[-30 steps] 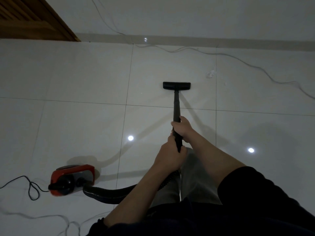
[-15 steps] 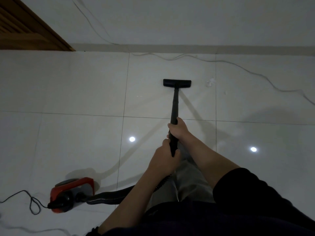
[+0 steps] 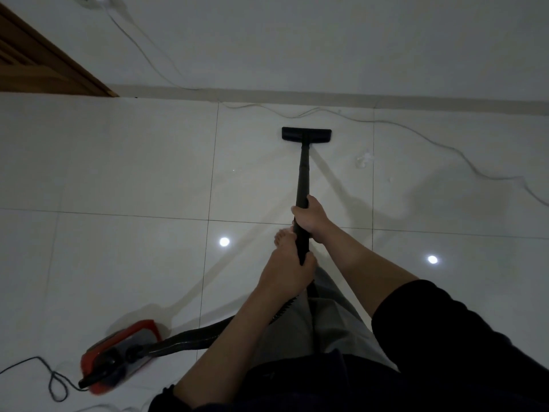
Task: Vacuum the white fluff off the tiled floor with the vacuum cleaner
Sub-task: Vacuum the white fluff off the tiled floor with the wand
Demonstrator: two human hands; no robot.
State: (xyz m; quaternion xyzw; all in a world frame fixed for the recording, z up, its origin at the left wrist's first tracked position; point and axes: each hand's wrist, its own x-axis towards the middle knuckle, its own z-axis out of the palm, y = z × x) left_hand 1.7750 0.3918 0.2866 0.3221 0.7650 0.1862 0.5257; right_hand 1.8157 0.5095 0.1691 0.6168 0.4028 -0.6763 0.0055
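Both hands are on the black wand (image 3: 303, 173): right hand (image 3: 312, 219) wrapped around it higher up, left hand (image 3: 287, 272) clamped around it lower down. The nozzle (image 3: 306, 134) sits flat on the floor (image 3: 133, 162) near the wall. The fluff (image 3: 364, 160) is just right of the wand, not touching the nozzle. The red vacuum (image 3: 121, 356) sits bottom left, hose (image 3: 193, 337) running toward the hands.

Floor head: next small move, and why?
Probably swing the floor head right and slightly back toward the white fluff, which lies uncollected beside it, near the tile joint. Both hands, right hand and left hand, already grip the wand.
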